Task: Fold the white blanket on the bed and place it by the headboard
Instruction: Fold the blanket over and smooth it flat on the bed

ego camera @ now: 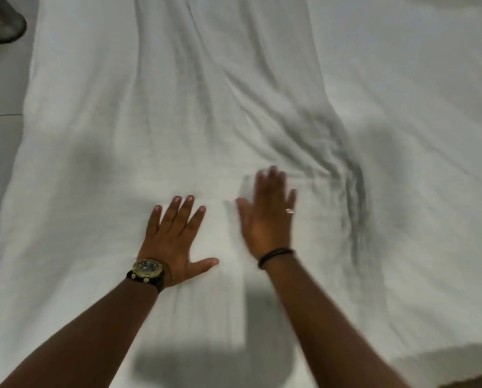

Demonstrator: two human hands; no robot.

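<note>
The left hand (175,242) lies flat, fingers spread straight, pressing the white blanket (155,113). At its 2 o'clock the right hand (268,217), blurred, also has straight fingers on or just above the cloth. The blanket runs toward 12 o'clock, creased at 3 o'clock of the hands.

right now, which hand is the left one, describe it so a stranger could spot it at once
Start at the white blanket spread across the bed. Two bare hands lie low in the middle of it; the left hand is the sharper one, flat with fingers spread. It wears a gold-faced watch, whereas the blurred right hand has a ring and a thin black band.
</note>
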